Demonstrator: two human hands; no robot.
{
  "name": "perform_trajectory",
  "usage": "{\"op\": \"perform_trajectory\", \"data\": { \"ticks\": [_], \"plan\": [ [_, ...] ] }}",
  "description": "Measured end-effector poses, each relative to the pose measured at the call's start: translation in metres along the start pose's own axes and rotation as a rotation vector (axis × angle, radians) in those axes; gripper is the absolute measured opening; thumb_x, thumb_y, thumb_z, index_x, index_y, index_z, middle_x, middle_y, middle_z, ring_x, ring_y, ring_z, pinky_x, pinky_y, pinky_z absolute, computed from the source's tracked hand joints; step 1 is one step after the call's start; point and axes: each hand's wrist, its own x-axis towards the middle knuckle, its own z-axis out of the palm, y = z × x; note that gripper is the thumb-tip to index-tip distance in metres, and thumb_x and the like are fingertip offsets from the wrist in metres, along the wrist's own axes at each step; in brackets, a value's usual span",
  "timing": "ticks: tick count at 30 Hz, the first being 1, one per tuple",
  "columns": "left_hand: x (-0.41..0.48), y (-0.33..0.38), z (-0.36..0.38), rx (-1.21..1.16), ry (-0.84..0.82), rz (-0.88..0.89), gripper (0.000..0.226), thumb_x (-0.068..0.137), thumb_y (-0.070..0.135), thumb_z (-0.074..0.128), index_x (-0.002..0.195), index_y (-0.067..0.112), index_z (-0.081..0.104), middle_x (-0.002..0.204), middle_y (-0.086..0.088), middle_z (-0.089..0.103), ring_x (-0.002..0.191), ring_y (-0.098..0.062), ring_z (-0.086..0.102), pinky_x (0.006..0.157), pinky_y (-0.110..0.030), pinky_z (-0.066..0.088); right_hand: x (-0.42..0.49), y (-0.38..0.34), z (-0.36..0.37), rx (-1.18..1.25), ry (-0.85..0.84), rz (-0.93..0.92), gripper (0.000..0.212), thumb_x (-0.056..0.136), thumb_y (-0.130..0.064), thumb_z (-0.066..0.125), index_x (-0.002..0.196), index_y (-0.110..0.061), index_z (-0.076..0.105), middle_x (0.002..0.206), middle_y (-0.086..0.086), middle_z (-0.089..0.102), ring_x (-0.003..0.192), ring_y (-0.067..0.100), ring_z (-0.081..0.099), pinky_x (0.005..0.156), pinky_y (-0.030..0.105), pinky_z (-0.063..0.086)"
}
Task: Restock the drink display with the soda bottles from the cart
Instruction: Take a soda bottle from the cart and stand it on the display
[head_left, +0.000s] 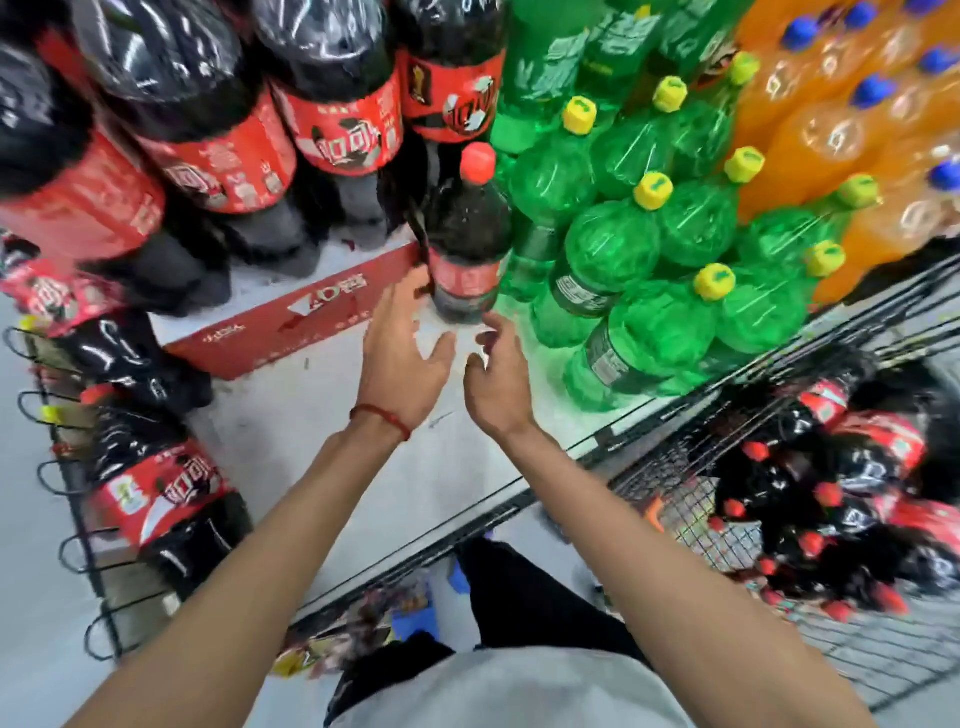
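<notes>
Here, cola bottle (470, 244) upright on shelf (311, 415) beside green bottles (649, 270); left hand (402, 353) and right hand (493, 376) just below, fingers spread, gripping nothing.

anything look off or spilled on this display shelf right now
No spill or damage shows. The one oddity: a single red-capped dark cola bottle stands upright alone on the bare white shelf, beside the green yellow-capped bottles. Both hands, left hand and right hand, are open.
</notes>
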Motion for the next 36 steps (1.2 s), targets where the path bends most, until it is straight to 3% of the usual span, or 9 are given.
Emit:
{"op": "perform_trajectory", "data": {
  "ticks": [5,12,17,20,23,25,30,36],
  "plan": [
    [-0.059,0.001,-0.022,-0.049,-0.073,-0.026,0.051,0.088,0.0,0.067,0.136,0.013,0.055,0.132,-0.004,0.06,0.111,-0.012,0.06,0.093,-0.028,0.05,-0.079,0.003,-0.013,0.058,0.089,-0.029,0.045,0.089,0.004,0.049,0.131,-0.009,0.054,0.121,0.009,0.062,0.114,0.026,0.057,0.103,0.047,0.045],
    [-0.119,0.024,-0.025,-0.1,-0.252,0.007,0.036,0.092,-0.001,0.061,0.124,0.014,0.063,0.117,0.004,0.068,0.1,-0.012,0.065,0.091,-0.031,0.055,-0.173,0.022,-0.052,0.164,0.235,0.022,0.035,0.093,0.005,0.055,0.122,-0.011,0.064,0.112,0.003,0.07,0.095,0.002,0.061,0.087,0.02,0.047],
    [-0.136,0.042,0.0,-0.129,-0.355,0.015,0.033,0.092,-0.001,0.059,0.117,0.019,0.065,0.107,0.007,0.07,0.089,-0.005,0.066,0.086,-0.026,0.055,-0.207,0.053,-0.094,0.245,0.348,0.093,0.031,0.092,0.007,0.057,0.115,-0.011,0.069,0.101,-0.004,0.071,0.092,-0.002,0.065,0.09,0.024,0.053],
    [-0.145,0.063,0.031,-0.131,-0.447,0.046,0.03,0.093,0.001,0.058,0.114,0.02,0.067,0.104,0.01,0.071,0.085,0.004,0.064,0.081,-0.02,0.054,-0.219,0.075,-0.123,0.292,0.44,0.144,0.033,0.091,0.013,0.053,0.114,-0.005,0.068,0.1,0.0,0.07,0.084,-0.012,0.061,0.085,0.014,0.05],
    [-0.15,0.081,0.062,-0.151,-0.538,0.066,0.032,0.092,-0.001,0.057,0.112,0.023,0.068,0.102,0.01,0.072,0.079,0.009,0.063,0.075,-0.008,0.05,-0.224,0.098,-0.146,0.327,0.504,0.204,0.03,0.093,0.009,0.056,0.111,-0.013,0.068,0.1,-0.001,0.071,0.089,-0.002,0.064,0.081,0.012,0.049],
    [-0.152,0.096,0.094,-0.145,-0.596,0.084,0.034,0.091,-0.002,0.055,0.11,0.023,0.069,0.1,0.009,0.073,0.078,0.007,0.063,0.076,-0.009,0.05,-0.22,0.123,-0.168,0.356,0.565,0.253,0.028,0.093,0.007,0.057,0.109,-0.014,0.068,0.099,0.001,0.072,0.091,0.007,0.066,0.08,0.012,0.05],
    [-0.154,0.125,0.159,-0.062,-0.76,0.172,0.037,0.09,-0.007,0.052,0.113,0.016,0.07,0.099,0.006,0.072,0.078,0.014,0.061,0.076,-0.004,0.046,-0.206,0.173,-0.219,0.383,0.612,0.373,0.027,0.093,0.008,0.056,0.108,-0.012,0.068,0.097,-0.004,0.068,0.088,0.003,0.063,0.075,0.01,0.047],
    [-0.148,0.159,0.288,0.031,-0.925,0.183,0.035,0.09,0.0,0.054,0.115,0.02,0.07,0.1,0.012,0.071,0.084,0.004,0.064,0.088,-0.021,0.054,-0.165,0.244,-0.307,0.412,0.694,0.489,0.024,0.095,0.004,0.057,0.109,-0.012,0.069,0.095,-0.006,0.068,0.084,-0.001,0.063,0.073,0.01,0.048]
  ]
}}
